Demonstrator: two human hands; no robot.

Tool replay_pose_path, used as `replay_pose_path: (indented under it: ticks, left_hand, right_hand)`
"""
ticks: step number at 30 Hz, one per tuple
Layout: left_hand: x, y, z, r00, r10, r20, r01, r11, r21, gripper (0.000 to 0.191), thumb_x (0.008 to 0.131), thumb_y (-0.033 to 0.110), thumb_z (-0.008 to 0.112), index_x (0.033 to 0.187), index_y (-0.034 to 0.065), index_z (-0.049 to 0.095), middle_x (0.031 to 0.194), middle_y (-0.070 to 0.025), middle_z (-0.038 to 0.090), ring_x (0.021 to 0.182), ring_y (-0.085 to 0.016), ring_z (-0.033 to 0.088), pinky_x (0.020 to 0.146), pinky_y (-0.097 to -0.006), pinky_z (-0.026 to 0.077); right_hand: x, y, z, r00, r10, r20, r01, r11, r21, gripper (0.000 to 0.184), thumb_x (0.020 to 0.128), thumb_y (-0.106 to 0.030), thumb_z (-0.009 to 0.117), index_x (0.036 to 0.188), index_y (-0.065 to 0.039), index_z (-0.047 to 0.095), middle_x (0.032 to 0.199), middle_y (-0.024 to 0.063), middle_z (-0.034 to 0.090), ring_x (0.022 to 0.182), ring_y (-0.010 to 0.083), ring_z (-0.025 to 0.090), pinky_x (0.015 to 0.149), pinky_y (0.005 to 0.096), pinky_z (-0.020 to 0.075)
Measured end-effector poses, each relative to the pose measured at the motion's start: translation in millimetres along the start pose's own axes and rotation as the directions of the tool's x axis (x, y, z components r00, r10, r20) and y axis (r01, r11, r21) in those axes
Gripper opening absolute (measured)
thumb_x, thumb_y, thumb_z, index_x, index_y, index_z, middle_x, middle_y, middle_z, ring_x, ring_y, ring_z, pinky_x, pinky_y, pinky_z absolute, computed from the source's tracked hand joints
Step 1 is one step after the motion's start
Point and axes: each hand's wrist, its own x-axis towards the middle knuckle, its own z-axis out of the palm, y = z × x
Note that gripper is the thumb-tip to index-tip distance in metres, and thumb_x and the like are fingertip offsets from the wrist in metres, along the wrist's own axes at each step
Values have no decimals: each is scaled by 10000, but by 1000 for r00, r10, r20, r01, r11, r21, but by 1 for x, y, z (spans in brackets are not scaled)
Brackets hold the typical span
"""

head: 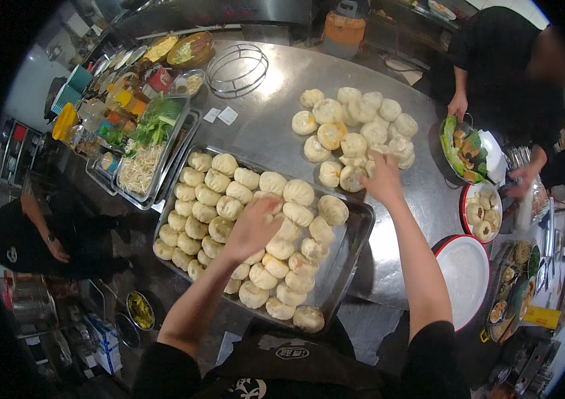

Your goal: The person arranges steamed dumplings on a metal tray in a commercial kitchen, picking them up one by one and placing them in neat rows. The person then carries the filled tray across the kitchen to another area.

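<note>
A deep metal tray [345,259] in front of me holds rows of pale, pleated stuffed buns [250,294]. My left hand [257,224] is over the middle of these rows, with its fingers curled down among the buns. It is blurred, and whether a bun is in its grasp cannot be seen. Beyond the tray's right corner, a loose pile of buns [374,132] lies directly on the steel table [277,119]. My right hand [382,177] reaches to the near side of that pile. Its thumb and fingers are spread around a bun [370,168]; a firm grip is not clear.
Bean sprouts [138,172] and greens fill a tray at left, near bottles [125,99]. A round wire rack [237,70] stands at the back. At right are a red-rimmed white dish [462,279], a bowl of buns [483,212] and a co-worker's hand [457,105] at a pan. Another person [48,234] stands left.
</note>
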Motion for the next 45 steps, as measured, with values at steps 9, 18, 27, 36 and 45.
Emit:
replay_pose_path:
  ticks: [9, 18, 27, 36, 45]
  left_hand:
    - [208, 9, 94, 966, 193, -173, -117, 921, 372, 831, 719, 176, 834, 1433, 65, 424, 1247, -224, 476, 1164, -412, 466, 1004, -479, 409]
    - [248, 2, 122, 962, 247, -118, -184, 902, 391, 966, 734, 217, 845, 1504, 53, 285, 1322, -281, 415, 1211, -459, 450, 1026, -526, 420]
    - [242, 9, 54, 983, -62, 172, 117, 938, -327, 949, 799, 354, 820, 1462, 5, 238, 1189, -216, 605, 1145, -304, 594, 992, -424, 496]
    - [42, 59, 35, 534, 7, 846, 239, 958, -159, 954, 813, 297, 839, 1511, 41, 240, 1396, -203, 454, 1260, -286, 528, 1060, -398, 458]
    - [-69, 60, 111, 645, 111, 756, -457, 849, 265, 779, 839, 251, 663, 1500, -2, 339, 1408, -233, 504, 1350, -362, 405, 1113, -451, 327]
  right_hand:
    - [85, -27, 46, 999, 32, 25, -22, 940, -340, 717, 680, -270, 891, 1279, -64, 555, 1269, 153, 498, 1247, 359, 442, 1021, 480, 401]
    - [70, 26, 3, 966, 223, 134, -247, 628, 738, 558, 805, -143, 788, 1294, -27, 546, 1184, 96, 612, 1092, 210, 598, 935, 339, 487]
    - [-169, -19, -22, 912, -35, 408, -208, 818, 536, 634, 732, -152, 859, 1292, -89, 567, 1209, 127, 499, 1141, 283, 555, 1000, 372, 495]
    - [-283, -84, 16, 856, -52, 514, 63, 998, -3, 528, 757, -226, 804, 1200, -5, 620, 1244, 163, 546, 1173, 342, 494, 964, 457, 434]
    - [-291, -31, -48, 913, 180, 366, -234, 966, 107, 234, 855, -152, 726, 1015, 11, 677, 967, 191, 662, 952, 408, 599, 876, 486, 485]
